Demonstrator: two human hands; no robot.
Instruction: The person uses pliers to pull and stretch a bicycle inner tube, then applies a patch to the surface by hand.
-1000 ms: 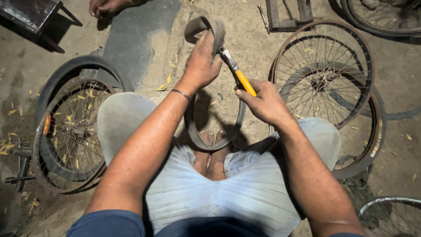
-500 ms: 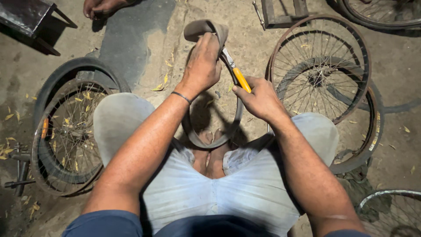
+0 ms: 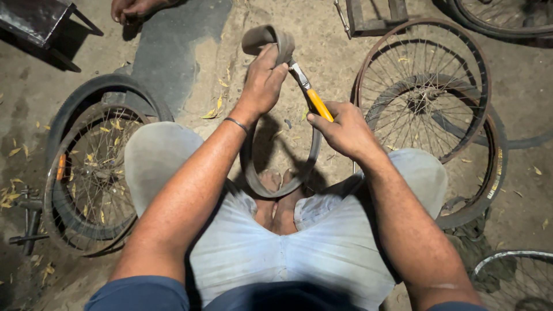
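My left hand [image 3: 264, 80] grips the top of a grey rubber inner tube [image 3: 266, 38] that loops down between my knees to my feet. My right hand [image 3: 344, 130] holds a tool with a yellow handle [image 3: 318, 104]; its metal tip touches the tube just beside my left fingers. I am squatting on dirt ground, with my pale trousers filling the lower view. A thin dark band sits on my left wrist.
A spoked bicycle wheel with tyre [image 3: 86, 173] lies at my left. Two overlapping bare spoked rims [image 3: 426, 86] lie at my right, another rim [image 3: 518, 270] at bottom right. Another person's foot [image 3: 135, 8] shows at top. A dark metal stool [image 3: 34, 20] stands top left.
Both hands have stayed on the tube and tool, with only slight shifts. The folded top of the tube has turned a little under my left hand.
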